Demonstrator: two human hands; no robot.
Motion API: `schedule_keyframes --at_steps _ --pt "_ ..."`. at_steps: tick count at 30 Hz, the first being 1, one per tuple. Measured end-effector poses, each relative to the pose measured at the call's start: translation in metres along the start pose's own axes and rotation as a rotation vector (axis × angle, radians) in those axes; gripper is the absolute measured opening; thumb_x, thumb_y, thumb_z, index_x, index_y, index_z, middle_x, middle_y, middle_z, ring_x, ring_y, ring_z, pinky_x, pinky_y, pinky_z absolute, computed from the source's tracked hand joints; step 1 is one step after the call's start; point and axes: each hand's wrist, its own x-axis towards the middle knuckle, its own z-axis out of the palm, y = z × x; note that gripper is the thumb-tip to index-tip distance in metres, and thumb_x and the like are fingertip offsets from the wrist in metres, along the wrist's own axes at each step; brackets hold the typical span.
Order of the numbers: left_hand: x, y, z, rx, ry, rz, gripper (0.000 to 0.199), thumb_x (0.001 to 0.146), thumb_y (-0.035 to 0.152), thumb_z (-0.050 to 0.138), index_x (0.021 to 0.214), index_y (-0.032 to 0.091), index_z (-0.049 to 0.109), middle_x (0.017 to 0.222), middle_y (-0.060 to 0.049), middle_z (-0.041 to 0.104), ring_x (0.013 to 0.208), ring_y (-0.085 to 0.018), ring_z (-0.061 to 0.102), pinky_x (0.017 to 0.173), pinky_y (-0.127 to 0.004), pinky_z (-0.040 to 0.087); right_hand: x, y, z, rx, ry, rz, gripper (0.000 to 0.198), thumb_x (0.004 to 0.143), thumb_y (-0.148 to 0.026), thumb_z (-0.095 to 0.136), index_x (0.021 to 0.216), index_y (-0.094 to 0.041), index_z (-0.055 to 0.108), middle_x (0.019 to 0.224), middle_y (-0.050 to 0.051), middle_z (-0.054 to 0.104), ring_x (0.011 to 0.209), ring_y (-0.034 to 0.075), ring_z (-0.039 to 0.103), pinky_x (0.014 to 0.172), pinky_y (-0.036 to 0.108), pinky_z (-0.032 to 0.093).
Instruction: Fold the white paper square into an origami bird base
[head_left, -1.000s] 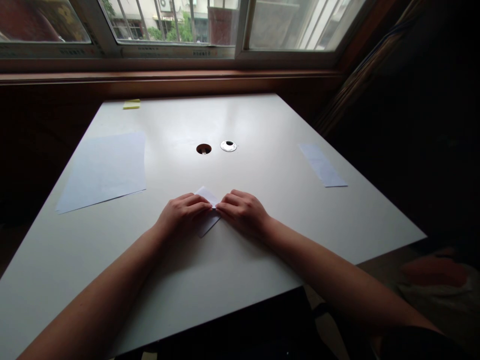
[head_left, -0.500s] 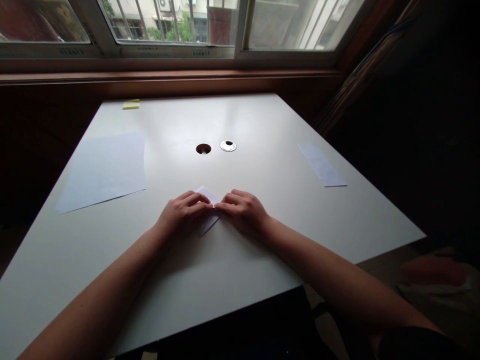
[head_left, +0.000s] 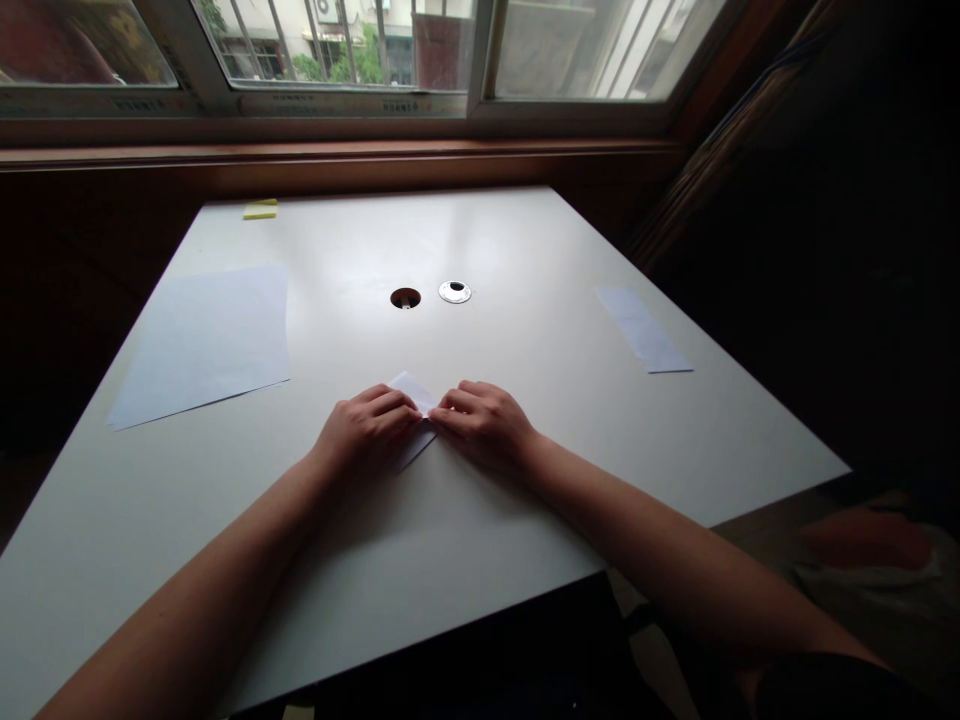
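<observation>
A small folded piece of white paper (head_left: 407, 384) lies on the white table, partly covered by both hands. My left hand (head_left: 373, 424) is closed over its left side, fingertips pinching it near the middle. From the other side, my right hand (head_left: 484, 420) is closed with its fingertips on the paper's right part, almost touching the left fingertips. One corner of the paper points away from me, and a lower edge shows under the hands. The fold between the fingertips is mostly hidden.
Large white sheets (head_left: 206, 340) lie at the left, and a narrow paper strip (head_left: 646, 330) at the right. A yellow sticky-note pad (head_left: 260, 209) sits at the far left corner. Beyond the hands are a round cable hole (head_left: 406, 298) and its cover (head_left: 454, 292).
Both hands stay on the folded paper; the fingertips have shifted very slightly, and a little less of the paper's lower corner shows. The view has moved a touch.
</observation>
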Motion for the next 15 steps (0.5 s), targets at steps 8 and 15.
schedule_keyframes --at_steps 8,15 --pt "-0.002 -0.004 -0.004 -0.017 0.002 0.041 0.013 0.094 0.020 0.057 0.096 0.022 0.070 0.093 -0.003 0.073 0.084 -0.015 0.063 0.070 -0.024 0.051 -0.003 0.003 -0.007 0.052 0.003 0.002 0.017 0.097 -0.023 0.054 0.090 -0.022 0.069 0.084 0.004 0.067 0.081 0.017 0.053 0.071 0.032 0.039" --pt "-0.004 -0.007 -0.009 -0.033 0.019 0.052 0.013 0.095 0.020 0.057 0.098 0.022 0.070 0.094 -0.004 0.073 0.087 -0.015 0.064 0.072 -0.025 0.052 -0.007 0.006 -0.011 0.054 0.014 0.004 0.018 0.097 -0.022 0.054 0.087 -0.021 0.068 0.084 0.004 0.066 0.082 0.017 0.055 0.073 0.031 0.041"
